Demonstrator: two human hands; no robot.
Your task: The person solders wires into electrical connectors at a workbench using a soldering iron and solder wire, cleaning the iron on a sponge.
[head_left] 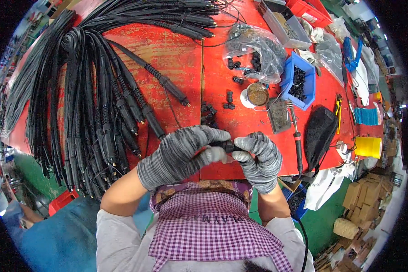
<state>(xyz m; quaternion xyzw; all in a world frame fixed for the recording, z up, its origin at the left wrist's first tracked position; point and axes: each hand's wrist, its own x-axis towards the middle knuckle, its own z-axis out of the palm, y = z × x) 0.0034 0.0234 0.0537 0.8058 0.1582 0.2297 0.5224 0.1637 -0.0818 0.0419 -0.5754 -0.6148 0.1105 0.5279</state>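
Close to the table's front edge, my left hand [179,152] and my right hand [260,158], both in grey striped knit gloves, come together. Pinched between their fingertips is a small black connector piece [230,146]; the gloves cover much of it. Just beyond my left fingers lies a cluster of small black fittings [207,113], and a few more black fittings [230,99] sit farther back. Left of my hands, a large bundle of black cables [79,90] with plug ends spreads over the table. One cable plug [170,87] points toward me, apart from the others.
On the right are a blue bin [311,93] of black parts, a clear bag [274,50] of fittings, a white tub [247,99] and a soldering iron [297,140]. Farther right lie a black pouch [319,133] and a yellow spool [368,147]. A person's blue clothing [63,240] shows lower left.
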